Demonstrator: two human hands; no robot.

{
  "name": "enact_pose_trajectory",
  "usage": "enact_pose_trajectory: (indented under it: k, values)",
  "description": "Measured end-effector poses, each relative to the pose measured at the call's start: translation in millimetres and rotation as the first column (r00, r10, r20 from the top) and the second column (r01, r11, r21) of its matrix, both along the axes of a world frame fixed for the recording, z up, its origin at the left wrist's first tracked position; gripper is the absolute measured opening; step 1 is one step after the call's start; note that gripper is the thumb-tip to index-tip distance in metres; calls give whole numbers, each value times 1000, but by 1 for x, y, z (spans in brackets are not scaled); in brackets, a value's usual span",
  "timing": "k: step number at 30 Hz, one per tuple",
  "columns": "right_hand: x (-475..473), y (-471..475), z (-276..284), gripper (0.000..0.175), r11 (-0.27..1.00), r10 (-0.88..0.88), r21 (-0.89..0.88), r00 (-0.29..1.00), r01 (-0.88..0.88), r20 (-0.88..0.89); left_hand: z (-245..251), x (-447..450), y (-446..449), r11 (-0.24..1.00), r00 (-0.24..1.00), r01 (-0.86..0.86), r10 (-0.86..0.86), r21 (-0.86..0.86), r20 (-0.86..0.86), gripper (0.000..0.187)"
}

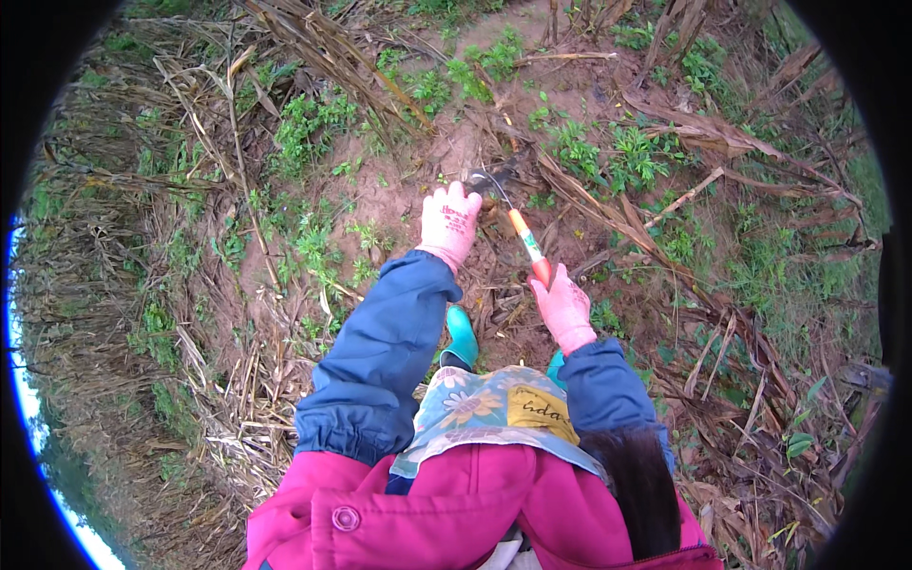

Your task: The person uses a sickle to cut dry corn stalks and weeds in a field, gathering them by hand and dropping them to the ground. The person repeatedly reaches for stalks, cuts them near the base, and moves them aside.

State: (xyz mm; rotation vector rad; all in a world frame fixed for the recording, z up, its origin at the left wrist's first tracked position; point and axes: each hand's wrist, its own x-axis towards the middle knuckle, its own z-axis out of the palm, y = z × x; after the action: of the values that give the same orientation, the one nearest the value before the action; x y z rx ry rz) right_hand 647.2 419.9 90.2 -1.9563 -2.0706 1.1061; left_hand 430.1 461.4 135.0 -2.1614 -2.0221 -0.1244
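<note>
My right hand (563,308), in a pink glove, grips the red end of a sickle's handle (529,246), which is orange and red with a patterned middle. Its thin curved metal blade (493,184) points away from me and arcs left, low over the soil. My left hand (450,221), also in a pink glove bearing print, reaches down just left of the blade. Its fingertips are beside a dark clump (509,174) on the ground; whether they hold anything is hidden. A small brownish lump (489,204) lies between the left hand and the handle.
Dry maize stalks lean in at the upper left (342,60) and lie along the right (605,206). Green weeds (313,125) grow from the reddish soil (399,189). Below my arms are a turquoise rubber boot (462,336) and a flowered apron (463,413).
</note>
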Motion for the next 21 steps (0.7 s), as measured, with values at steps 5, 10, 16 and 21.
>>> enact_pose_trajectory:
  k: [5, 10, 16, 21]
  values:
    - [11, -10, 45, 39, 999, 27, -23, 1000, -27, 3, 9, -11, 9, 993, 997, -27, 35, -118, 63, 8]
    - [53, -29, 54, 33, 996, -9, -92, 997, 16, 73, 11, -14, 37, 992, 969, 124, -113, -35, 218, 12]
    - [14, 41, 18, 29, 961, 240, 158, 967, -226, -82, -2, 12, 26, 995, 994, -99, 99, -12, 39, 12]
    - [-44, 80, 18, 29, 971, 230, 78, 973, -227, -30, 1, -1, 20, 993, 994, -110, 110, -45, 13, 11]
